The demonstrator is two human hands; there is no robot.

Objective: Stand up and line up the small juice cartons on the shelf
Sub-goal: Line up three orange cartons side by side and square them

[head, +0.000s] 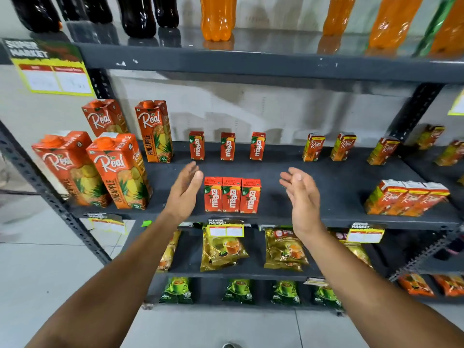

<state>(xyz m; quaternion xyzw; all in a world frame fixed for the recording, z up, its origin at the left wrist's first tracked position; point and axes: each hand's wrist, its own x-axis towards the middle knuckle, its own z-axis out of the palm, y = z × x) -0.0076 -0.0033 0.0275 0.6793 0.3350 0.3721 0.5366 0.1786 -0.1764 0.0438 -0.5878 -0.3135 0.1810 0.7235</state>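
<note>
Both hands hang open and empty, the left hand (187,190) and right hand (302,197) flanking three upright small cartons (232,195) touching side by side at the shelf (313,204) front, labels facing out. Three more (227,146) stand spaced behind; tall pineapple cartons (120,172) left.

Shelf board (313,172): dark grey, matte metal. 6 small red-orange cardboard mango cartons (232,195), white lettering, yellow fruit print. Tall orange pineapple juice cartons (120,172), yellow fruit picture, white script logo. Small yellow-and-red cartons (313,147) at back right. Plastic bottles above: near-black (136,16) and translucent orange (218,17). Gold foil packets (222,249) below.
</note>
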